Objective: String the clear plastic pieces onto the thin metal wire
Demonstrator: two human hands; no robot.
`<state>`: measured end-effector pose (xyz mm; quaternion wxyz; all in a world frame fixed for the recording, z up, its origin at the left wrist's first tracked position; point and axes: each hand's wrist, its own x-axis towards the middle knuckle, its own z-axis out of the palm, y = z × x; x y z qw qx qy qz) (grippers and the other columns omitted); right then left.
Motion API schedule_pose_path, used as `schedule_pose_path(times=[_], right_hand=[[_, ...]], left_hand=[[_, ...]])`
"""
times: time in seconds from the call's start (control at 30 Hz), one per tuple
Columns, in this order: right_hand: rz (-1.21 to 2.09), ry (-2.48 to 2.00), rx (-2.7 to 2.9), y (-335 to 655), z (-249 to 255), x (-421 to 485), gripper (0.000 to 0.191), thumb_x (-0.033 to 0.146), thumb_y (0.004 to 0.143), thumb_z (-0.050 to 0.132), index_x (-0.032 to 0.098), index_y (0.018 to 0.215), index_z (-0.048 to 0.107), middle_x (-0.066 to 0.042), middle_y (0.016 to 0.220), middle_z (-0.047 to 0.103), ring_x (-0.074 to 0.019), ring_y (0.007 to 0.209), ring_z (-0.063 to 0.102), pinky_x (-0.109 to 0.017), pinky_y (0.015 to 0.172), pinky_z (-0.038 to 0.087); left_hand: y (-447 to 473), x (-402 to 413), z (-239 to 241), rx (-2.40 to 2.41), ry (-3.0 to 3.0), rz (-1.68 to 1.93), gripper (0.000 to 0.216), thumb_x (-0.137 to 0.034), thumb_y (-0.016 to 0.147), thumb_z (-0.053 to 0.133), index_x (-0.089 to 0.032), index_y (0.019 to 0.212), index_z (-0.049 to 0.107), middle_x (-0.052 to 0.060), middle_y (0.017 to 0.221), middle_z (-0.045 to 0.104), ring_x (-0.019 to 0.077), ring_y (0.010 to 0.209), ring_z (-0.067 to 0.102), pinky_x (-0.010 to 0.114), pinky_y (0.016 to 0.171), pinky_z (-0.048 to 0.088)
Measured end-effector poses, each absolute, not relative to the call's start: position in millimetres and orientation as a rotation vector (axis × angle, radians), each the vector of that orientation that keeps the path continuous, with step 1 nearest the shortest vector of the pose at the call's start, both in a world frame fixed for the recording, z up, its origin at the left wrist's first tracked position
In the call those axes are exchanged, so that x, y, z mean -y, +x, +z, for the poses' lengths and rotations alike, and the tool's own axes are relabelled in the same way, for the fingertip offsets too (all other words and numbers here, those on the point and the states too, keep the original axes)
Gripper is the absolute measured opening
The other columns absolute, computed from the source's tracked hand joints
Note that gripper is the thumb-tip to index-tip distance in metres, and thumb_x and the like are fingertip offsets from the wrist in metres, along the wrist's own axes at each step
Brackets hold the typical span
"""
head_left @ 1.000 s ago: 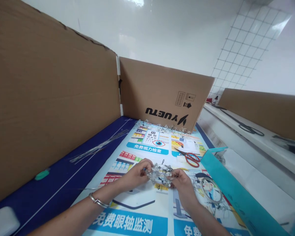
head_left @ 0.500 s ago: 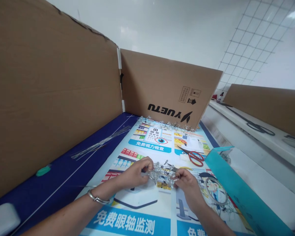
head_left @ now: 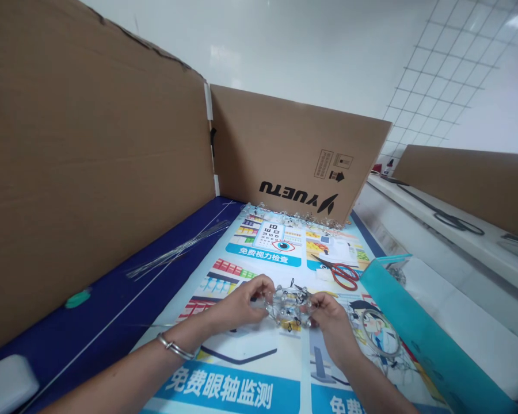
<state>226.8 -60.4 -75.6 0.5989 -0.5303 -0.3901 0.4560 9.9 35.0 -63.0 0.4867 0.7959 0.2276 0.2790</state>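
Clear beadwork (head_left: 288,307) has edged right, over the printed sheet (head_left: 285,346), left hand (head_left: 247,302) and right hand (head_left: 330,322) each pinching an end in a closed grip; uneven tugging could slip one end free

White object (head_left: 9,382) cut by left edge, clear beadwork (head_left: 289,306) blurred

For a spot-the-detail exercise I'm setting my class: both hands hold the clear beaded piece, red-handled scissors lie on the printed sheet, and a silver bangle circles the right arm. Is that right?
Not quite: the silver bangle circles the left arm, as the head view shows. Both hands do hold the clear beaded piece, and red-handled scissors lie on the printed sheet.
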Motion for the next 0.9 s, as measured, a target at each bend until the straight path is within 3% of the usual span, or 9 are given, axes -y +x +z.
schedule_pose_path(times=[0.27,0.5,0.73,0.9], right_hand=[[1.079,-1.213,0.900,226,-77,59,0.019,0.028,0.066,0.071,0.018,0.072,0.056,0.001,0.068,0.060,-0.0102,0.052,0.051,-0.023,0.051,0.039],[1.084,-1.222,0.963,216,-70,60,0.013,0.018,0.066,0.066,0.019,0.071,0.055,0.003,0.066,0.054,-0.0102,0.054,0.050,-0.023,0.054,0.039],[0.845,-1.268,1.233,216,-72,57,0.006,0.018,0.070,0.062,0.020,0.069,0.056,-0.001,0.079,0.054,-0.0161,0.076,0.053,-0.025,0.066,0.044],[0.790,-1.302,1.380,221,-83,52,0.004,0.017,0.073,0.055,0.020,0.075,0.054,-0.001,0.078,0.051,-0.0132,0.067,0.051,-0.023,0.057,0.044]], left_hand=[[8,-38,-60,-0.518,1.913,0.671,0.033,0.001,0.059,0.047,-0.019,0.085,0.048,-0.002,0.083,0.050,0.0123,0.077,0.048,0.024,0.071,0.039],[-5,-44,-43,-0.553,2.031,0.693,0.033,0.001,0.056,0.043,-0.019,0.083,0.043,-0.002,0.083,0.048,0.0131,0.077,0.046,0.024,0.071,0.038],[-11,-50,-45,-0.572,2.255,0.643,0.031,0.000,0.057,0.044,-0.019,0.081,0.045,-0.001,0.087,0.046,0.0154,0.083,0.045,0.026,0.076,0.039],[-10,-56,-58,-0.592,2.354,0.617,0.036,0.001,0.058,0.049,-0.020,0.087,0.047,0.000,0.094,0.047,0.0178,0.093,0.044,0.029,0.086,0.038]])
